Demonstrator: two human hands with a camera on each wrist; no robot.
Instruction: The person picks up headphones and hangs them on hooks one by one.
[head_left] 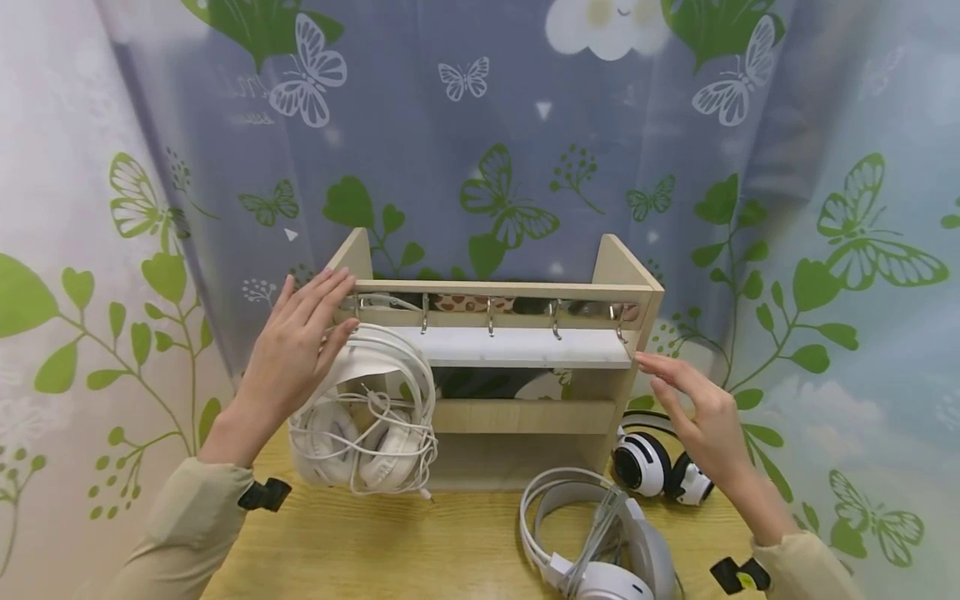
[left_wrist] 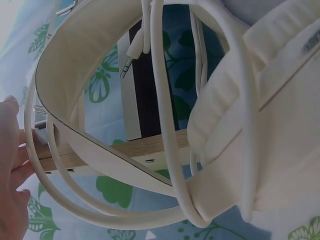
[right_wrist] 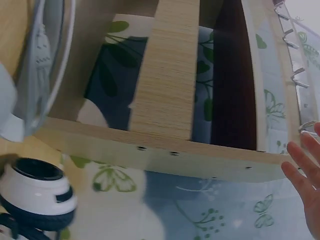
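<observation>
A pale wooden shelf (head_left: pixel 525 415) with a row of metal hooks (head_left: pixel 491 321) stands before me. White over-ear headphones (head_left: pixel 393 454), wrapped in their white cable, hang at its left end; in the left wrist view their headband (left_wrist: pixel 100 155) and plug (left_wrist: pixel 131 52) show close up. My left hand (head_left: pixel 296 346) lies at the shelf's upper left corner above these headphones, fingers straight. Beside the right side panel (right_wrist: pixel 165 150), my right hand (head_left: pixel 705 421) has its fingers stretched toward the shelf edge; whether they touch it I cannot tell. Neither hand holds anything.
More white headphones (head_left: pixel 611 579) with a bundled cable lie on the yellow wood-grain table (head_left: pixel 450 550) at front right. Black-and-white headphones (head_left: pixel 645 462) sit beside the shelf's right side. A curtain (head_left: pixel 405 150) with leaves and butterflies surrounds the table.
</observation>
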